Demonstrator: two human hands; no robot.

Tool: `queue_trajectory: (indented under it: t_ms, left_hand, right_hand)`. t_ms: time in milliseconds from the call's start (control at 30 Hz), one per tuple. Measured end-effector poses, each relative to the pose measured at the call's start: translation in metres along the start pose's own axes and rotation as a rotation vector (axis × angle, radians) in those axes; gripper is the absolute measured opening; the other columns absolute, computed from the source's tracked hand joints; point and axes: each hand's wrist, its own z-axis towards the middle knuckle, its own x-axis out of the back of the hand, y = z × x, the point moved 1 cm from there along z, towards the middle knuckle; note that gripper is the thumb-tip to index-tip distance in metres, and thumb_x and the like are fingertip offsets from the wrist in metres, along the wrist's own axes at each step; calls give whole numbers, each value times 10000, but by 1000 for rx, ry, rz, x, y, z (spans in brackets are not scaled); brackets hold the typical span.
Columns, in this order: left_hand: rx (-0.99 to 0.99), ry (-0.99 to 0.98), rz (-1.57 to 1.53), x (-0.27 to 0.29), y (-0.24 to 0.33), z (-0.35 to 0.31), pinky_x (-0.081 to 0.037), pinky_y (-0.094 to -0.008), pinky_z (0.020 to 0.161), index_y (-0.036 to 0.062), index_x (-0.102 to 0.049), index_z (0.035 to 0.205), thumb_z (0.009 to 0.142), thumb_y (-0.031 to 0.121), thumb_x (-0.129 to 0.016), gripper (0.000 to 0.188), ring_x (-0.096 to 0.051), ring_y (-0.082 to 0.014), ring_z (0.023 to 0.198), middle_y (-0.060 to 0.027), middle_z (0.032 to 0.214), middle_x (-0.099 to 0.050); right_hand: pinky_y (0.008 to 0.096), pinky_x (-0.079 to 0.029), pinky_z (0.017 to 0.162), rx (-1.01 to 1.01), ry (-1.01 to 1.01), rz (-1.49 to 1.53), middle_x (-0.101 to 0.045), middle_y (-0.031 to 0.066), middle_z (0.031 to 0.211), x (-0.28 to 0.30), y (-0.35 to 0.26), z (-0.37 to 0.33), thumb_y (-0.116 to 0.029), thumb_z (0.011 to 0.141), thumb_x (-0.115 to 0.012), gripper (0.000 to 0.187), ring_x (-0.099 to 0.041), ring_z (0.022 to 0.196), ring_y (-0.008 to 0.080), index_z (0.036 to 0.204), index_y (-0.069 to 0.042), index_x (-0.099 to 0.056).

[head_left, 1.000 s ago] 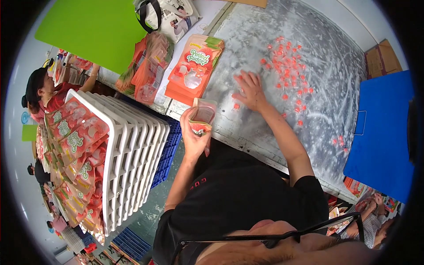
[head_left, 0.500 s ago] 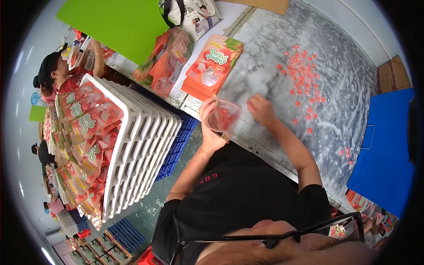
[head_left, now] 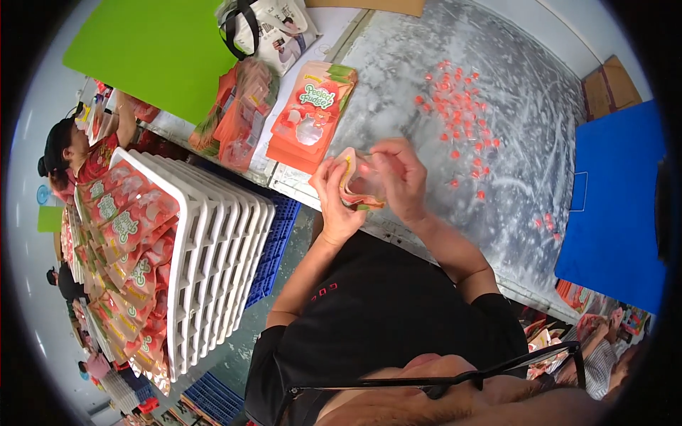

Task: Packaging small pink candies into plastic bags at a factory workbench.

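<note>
My left hand point(head_left: 335, 200) is closed round the side of an open candy pouch point(head_left: 364, 186), which is tilted with its mouth towards me. Some red shows through inside it; the contents are hard to make out. My right hand point(head_left: 403, 183) is at the pouch's other side, its fingers closed at the edge of the mouth. Just beyond my left hand lies a stack of flat printed red pouches point(head_left: 307, 117). Small red wrapped candies point(head_left: 462, 106) are scattered over the metal table point(head_left: 398, 85), to the right of my hands.
At my left stands a stack of white crates point(head_left: 213, 263), its top one full of filled pouches point(head_left: 131, 248). Clear plastic bags of red packaging point(head_left: 245, 113) lie by a green board point(head_left: 142, 57) and a white tote bag point(head_left: 273, 35). A blue panel point(head_left: 614, 206) borders the right side. A co-worker point(head_left: 78, 145) is at far left.
My right hand has come left from over the table to the pouch's mouth. The pouch has tipped and its mouth now looks narrower. The whole view has shifted slightly.
</note>
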Motion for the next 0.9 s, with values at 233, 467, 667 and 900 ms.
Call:
queue_trajectory:
  t_ms: [233,467,667,900]
  left_hand:
    - [-53,-55,3,-6,7,-2,-375,-500,1098,61,-444,1383,575,-69,-721,864,-394,-450,1303,-245,1431,-288]
    - [2,-143,-59,-18,10,-5,-361,-508,1105,68,-438,1388,577,-101,-682,864,-382,-450,1302,-230,1439,-287]
    - [13,-176,-121,-14,13,-4,-359,-499,1102,77,-426,1417,608,-39,-760,883,-375,-414,1313,-225,1428,-306]
    - [48,-152,-58,-6,6,0,-359,-459,1099,77,-431,1414,613,-8,-775,877,-391,-386,1297,-210,1385,-362]
  right_hand:
    - [357,-442,915,201,-46,-386,-614,113,1049,3,-1,-7,-138,872,-660,145,-575,1069,276,973,-34,-665]
    - [451,-253,1097,250,-223,-537,-483,182,1370,27,-11,-15,-318,956,-521,449,-419,1297,330,1331,-74,-552]
    - [439,-290,1123,204,-55,-571,-487,196,1436,94,7,-15,-350,1031,-417,447,-430,1345,349,1268,-37,-633]
    - [461,-245,1161,-136,57,-1078,-516,86,1453,261,99,-55,-302,1000,-504,381,-400,1366,337,1309,-122,-634]
